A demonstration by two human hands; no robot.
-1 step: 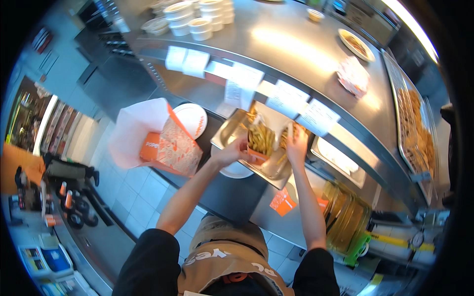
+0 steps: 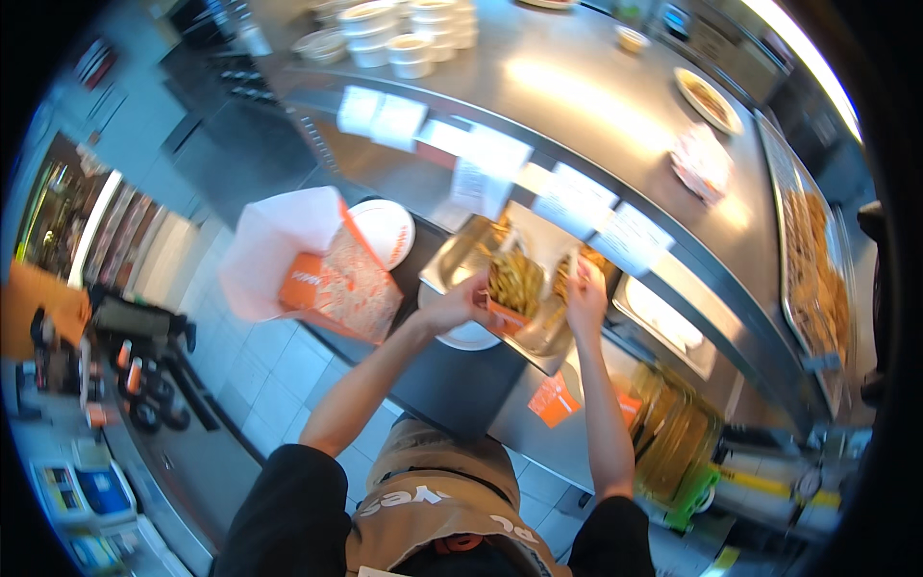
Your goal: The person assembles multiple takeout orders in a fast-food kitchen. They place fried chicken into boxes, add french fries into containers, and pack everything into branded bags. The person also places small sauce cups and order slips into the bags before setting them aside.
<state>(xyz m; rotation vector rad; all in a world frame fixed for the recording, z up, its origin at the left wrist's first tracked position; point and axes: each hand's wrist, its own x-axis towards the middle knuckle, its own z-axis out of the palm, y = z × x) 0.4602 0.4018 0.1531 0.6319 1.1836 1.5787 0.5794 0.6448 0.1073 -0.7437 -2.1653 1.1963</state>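
Observation:
My left hand (image 2: 465, 302) grips the side of an orange carton (image 2: 507, 318) heaped with fries (image 2: 516, 281). The carton is held over a metal pan (image 2: 549, 343), tilted a little. My right hand (image 2: 586, 294) is at the pan's right side, fingers closed beside more fries (image 2: 562, 277). A narrow pale piece shows by these fingers, but its kind is unclear. Flat orange cartons (image 2: 554, 400) lie on the counter below the pan.
Left of the pan stands an open orange-and-white paper bag (image 2: 361, 279), by a round white lid (image 2: 386, 234). Paper slips (image 2: 574, 196) hang from the shelf edge above. The shelf bears stacked white cups (image 2: 411, 56), a wrapped item (image 2: 701, 162) and a tray of fried food (image 2: 813, 269).
The whole view has shifted slightly, so the scene sits a little farther right. Both hands stay at the pan, the left still on the carton.

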